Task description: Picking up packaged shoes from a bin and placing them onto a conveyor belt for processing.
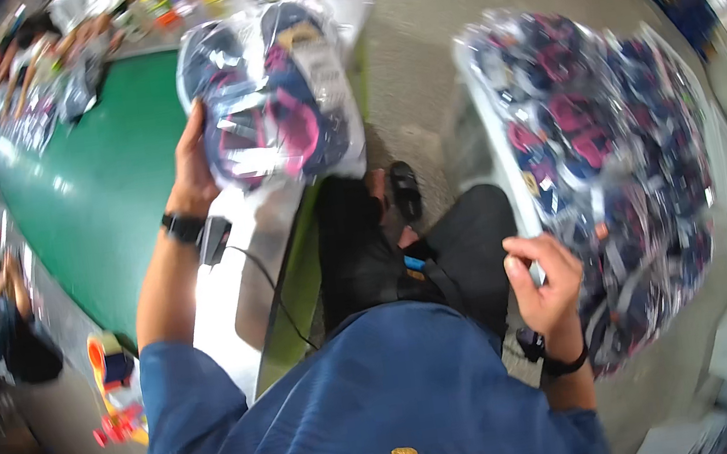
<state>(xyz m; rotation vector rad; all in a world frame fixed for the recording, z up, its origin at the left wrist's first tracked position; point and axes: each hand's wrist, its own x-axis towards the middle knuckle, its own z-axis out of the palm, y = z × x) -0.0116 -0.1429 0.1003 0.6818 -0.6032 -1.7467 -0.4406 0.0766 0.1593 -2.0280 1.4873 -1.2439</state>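
My left hand (193,163) grips the left side of a clear plastic bag (328,74). Inside it lies a pair of navy and pink shoes (273,114), perhaps sandals, with a pale label at the bag's right. The bag is above the white end of the table (233,292). My right hand (549,280) is closed, thumb and fingers curled, beside the left rim of a white bin (496,129). Something pale shows between thumb and fingers; whether it is the rim or a held thing is unclear. Similar bagged shoes (577,127) fill the bin.
A green conveyor belt or tabletop (113,197) stretches along the left, with a heap of bagged goods (74,86) at its far end. Orange tape rolls (106,361) lie at the lower left. A cable (267,282) hangs near my left wrist. Another person (10,323) is at the far left.
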